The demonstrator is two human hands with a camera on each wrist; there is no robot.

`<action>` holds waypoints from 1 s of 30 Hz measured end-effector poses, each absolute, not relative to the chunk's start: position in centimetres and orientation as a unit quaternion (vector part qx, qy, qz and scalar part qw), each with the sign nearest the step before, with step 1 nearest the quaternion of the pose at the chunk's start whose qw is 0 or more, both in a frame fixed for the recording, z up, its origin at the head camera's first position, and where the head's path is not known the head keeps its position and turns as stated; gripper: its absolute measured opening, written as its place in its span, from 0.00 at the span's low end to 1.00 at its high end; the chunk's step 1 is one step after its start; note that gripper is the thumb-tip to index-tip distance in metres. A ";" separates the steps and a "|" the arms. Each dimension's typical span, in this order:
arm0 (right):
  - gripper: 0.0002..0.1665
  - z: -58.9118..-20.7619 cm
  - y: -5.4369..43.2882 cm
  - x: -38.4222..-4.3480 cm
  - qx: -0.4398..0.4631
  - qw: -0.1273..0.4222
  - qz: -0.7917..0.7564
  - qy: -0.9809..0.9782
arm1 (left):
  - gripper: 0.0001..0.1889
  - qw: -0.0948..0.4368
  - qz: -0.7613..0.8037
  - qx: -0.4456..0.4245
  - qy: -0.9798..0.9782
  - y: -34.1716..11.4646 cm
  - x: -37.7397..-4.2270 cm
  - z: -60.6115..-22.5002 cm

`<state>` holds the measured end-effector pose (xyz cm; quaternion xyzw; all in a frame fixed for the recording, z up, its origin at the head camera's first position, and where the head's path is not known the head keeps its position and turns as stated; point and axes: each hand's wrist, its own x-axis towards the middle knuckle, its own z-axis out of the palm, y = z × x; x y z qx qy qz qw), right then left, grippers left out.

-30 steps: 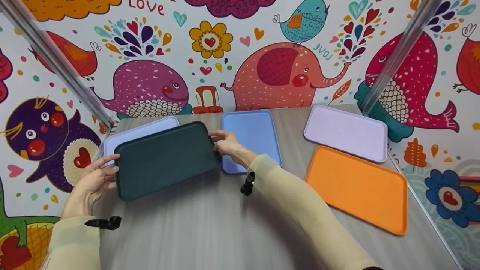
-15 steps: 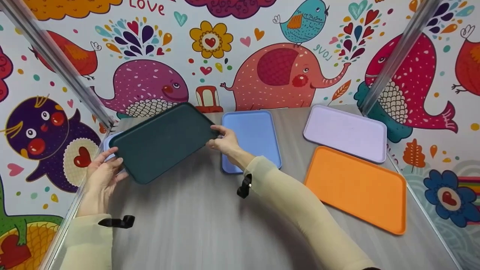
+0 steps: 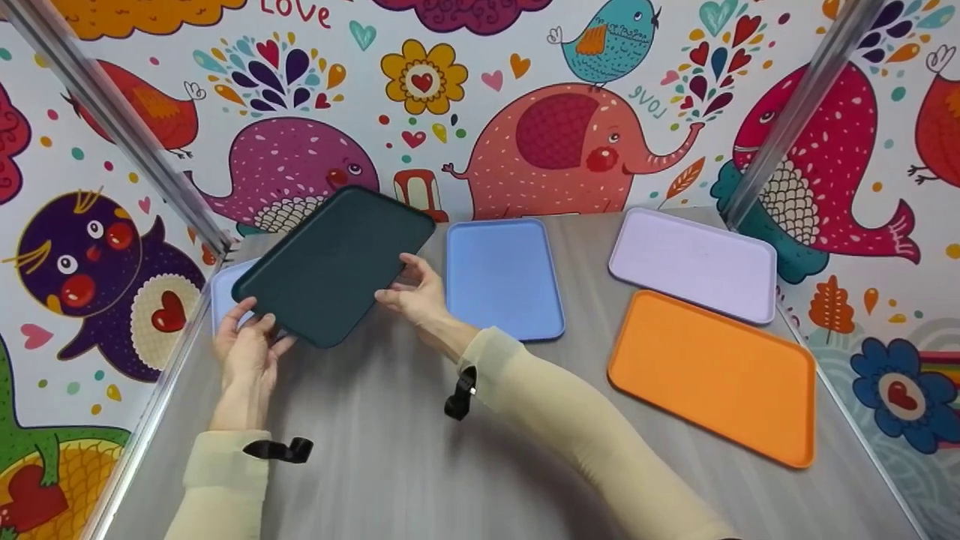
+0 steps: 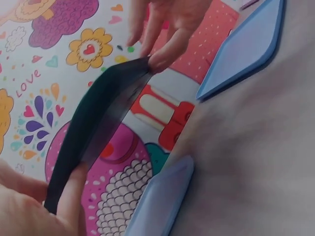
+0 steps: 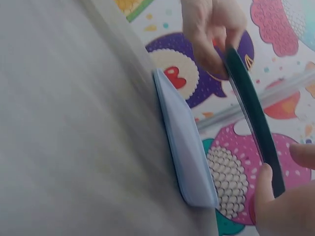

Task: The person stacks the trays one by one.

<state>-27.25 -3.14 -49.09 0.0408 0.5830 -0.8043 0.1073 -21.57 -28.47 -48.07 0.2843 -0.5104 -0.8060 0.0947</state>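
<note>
Two hands held the dark green tray (image 3: 334, 266), raised and tilted over the partly hidden pale blue tray (image 3: 226, 289) at the table's (image 3: 360, 450) left. Its long axis ran from near left to far right. The left hand (image 3: 251, 352) pinched the near short edge; the right hand (image 3: 420, 300), half-open, gripped the long right edge. Both touched it, neither being nearer.
</note>
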 end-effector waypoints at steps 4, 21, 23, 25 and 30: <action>0.50 -49.5 -3.9 -26.7 0.039 0.099 -0.806 0.582 | 0.22 0.117 -0.807 0.276 -0.509 -27.1 -21.4 -48.8; 0.45 -50.0 -4.0 -26.9 0.068 0.058 -0.811 0.578 | 0.21 0.127 -0.785 0.284 -0.537 -25.6 -21.1 -49.4; 0.44 -49.9 -3.9 -27.0 0.066 0.056 -0.812 0.578 | 0.21 0.124 -0.776 0.283 -0.550 -25.5 -21.1 -49.4; 0.44 -49.9 -3.8 -27.1 0.066 0.054 -0.810 0.580 | 0.22 0.122 -0.768 0.283 -0.561 -25.7 -21.1 -49.4; 0.44 -49.6 -3.2 -27.4 0.052 0.053 -0.803 0.592 | 0.21 0.124 -0.764 0.295 -0.560 -27.5 -21.9 -48.8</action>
